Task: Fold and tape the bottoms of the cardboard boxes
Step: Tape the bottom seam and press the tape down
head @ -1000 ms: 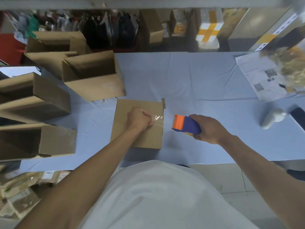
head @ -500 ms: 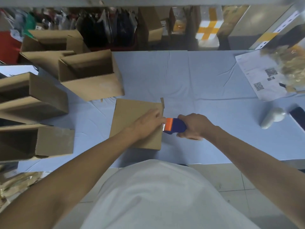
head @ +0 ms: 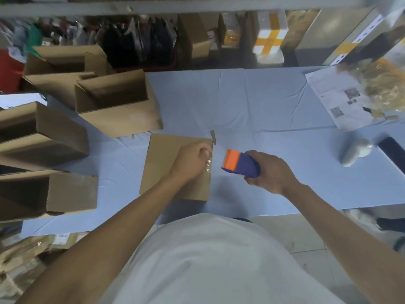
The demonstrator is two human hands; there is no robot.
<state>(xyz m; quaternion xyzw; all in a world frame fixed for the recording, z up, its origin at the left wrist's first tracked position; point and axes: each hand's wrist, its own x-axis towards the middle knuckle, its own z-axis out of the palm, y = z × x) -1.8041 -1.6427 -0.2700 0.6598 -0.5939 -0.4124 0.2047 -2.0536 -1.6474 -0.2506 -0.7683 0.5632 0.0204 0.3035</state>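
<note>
Head view: no brand or legible writing anywhere; the white printed paper sheet at far right carries small picture blocks and text too blurred to read. Work surface is a table under a pale blue, lightly creased cloth, with dim storage shelving behind it holding dark bagged goods and a white carton with a yellow tape cross. Floor at the near edge is pale tile. The plain brown corrugated cardboard box lies bottom-up at the near centre of the table, matte, with a strip of glossy clear tape wrinkled over its right edge. The left hand rests on that box near the taped edge, fingers curled; whether they pinch the tape cannot be told. The right hand is wrapped round a blue tape dispenser with an orange front guard, held just right of the box, apart from it. Four open brown cardboard boxes are stacked along the left side. A smooth grey rounded object and a flat black device lie at right.
</note>
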